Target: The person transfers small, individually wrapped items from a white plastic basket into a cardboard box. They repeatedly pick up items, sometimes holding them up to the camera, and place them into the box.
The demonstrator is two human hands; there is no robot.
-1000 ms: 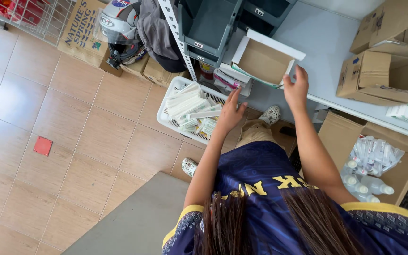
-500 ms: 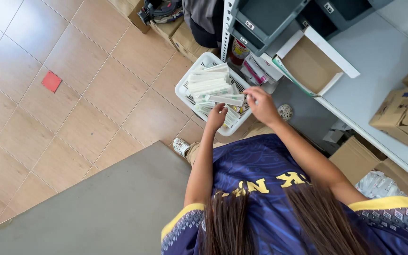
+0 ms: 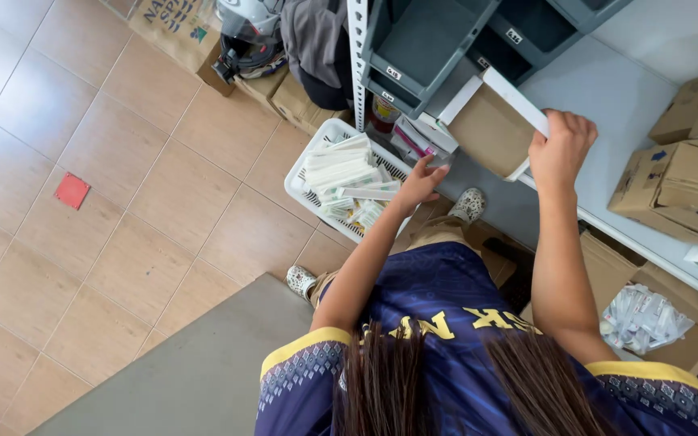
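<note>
- While my right hand (image 3: pixel 557 152) is gripping the open cardboard box (image 3: pixel 490 129) at upper centre, steadying it on the grey table (image 3: pixel 632 105),
- my left hand (image 3: pixel 418 182) is reaching, fingers loosely curled and holding nothing I can see, over the white basket (image 3: pixel 304 173) of packets.

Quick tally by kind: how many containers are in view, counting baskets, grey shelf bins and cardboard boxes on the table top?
White basket: 1
Grey shelf bins: 2
Open cardboard box in the right hand: 1
Brown cardboard boxes on the table: 2
Total: 6
</note>
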